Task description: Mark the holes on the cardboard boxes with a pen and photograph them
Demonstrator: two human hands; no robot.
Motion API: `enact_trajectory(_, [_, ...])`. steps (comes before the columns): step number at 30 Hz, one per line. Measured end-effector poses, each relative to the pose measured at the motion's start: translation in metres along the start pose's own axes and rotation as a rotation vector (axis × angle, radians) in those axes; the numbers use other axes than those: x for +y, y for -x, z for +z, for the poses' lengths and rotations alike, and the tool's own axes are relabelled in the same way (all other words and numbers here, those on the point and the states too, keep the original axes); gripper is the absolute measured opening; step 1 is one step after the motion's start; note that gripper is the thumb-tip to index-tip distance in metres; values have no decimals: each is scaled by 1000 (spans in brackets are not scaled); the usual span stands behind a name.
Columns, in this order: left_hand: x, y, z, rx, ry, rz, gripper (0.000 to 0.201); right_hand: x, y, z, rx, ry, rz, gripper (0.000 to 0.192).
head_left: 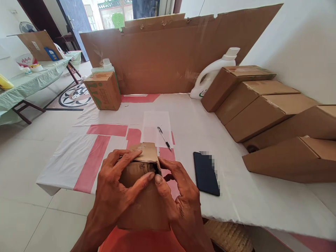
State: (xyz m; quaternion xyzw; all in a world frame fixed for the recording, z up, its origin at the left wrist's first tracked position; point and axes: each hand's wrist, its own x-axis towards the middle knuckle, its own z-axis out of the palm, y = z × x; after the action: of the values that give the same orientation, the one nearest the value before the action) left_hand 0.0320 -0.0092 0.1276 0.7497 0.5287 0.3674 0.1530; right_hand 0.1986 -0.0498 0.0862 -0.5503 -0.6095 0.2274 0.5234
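Observation:
A small brown cardboard box (143, 210) is between my two hands at the near edge of the table. Its top flap (148, 152) is slightly raised, and a dark gap shows at the right corner. My left hand (118, 178) wraps the box's left side, its fingers over the flap and its thumb on the face close to the gap. On the right side, my right hand (181, 196) grips the edge by the same corner, thumb in front and fingers behind. What is inside the box is hidden.
Beyond the box lie a pen (164, 138) and a white paper sheet (154, 120). A dark phone (206, 173) rests right of my hands. Several cardboard boxes (273, 105) line the right side near a white jug (210, 73). Another box (105, 91) stands left before a cardboard panel (157, 59).

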Motion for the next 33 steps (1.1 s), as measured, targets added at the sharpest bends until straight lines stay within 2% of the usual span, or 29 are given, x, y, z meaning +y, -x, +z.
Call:
enact_trajectory(6, [5, -1, -6, 63, -212, 27, 22, -11, -4, 13, 22, -2, -77, 31])
enact_trajectory(12, [3, -5, -1, 107, -176, 47, 27, -16, -11, 20, 59, 81, -143, 31])
enact_trajectory(16, [2, -7, 3, 91, -143, 78, 23, -12, -17, 11, 37, 58, -106, 30])
enact_trajectory(18, [1, -10, 3, 68, -107, 77, 21, 4, -26, 4, -51, -75, -26, 26])
enact_trajectory(20, [0, -14, 4, 55, -82, 66, 20, 32, -40, -2, -138, -153, 116, 37])
enact_trajectory(21, [0, -16, 5, 52, -76, 61, 19, 51, -49, -2, -130, -114, 204, 43])
enact_trajectory(23, [0, -19, 6, 39, -68, 59, 18, 91, -69, 1, -144, 241, 416, 38])
enact_trajectory(25, [0, -20, 6, 14, -62, 65, 18, 126, -88, 8, -159, 369, 505, 28])
enact_trajectory(27, [0, -20, 2, -59, -47, 83, 21, 151, -104, 17, -161, 425, 552, 22])
enact_trajectory(30, [-1, -20, -9, -244, -45, 123, 42, 167, -119, 24, -162, 435, 592, 5])
enact_trajectory(31, [-2, -20, -14, -302, -55, 133, 53, 169, -121, 24, -158, 419, 601, 4])
enact_trajectory(33, [-3, -22, -21, -383, -76, 146, 65, 168, -123, 21, -137, 356, 605, 14])
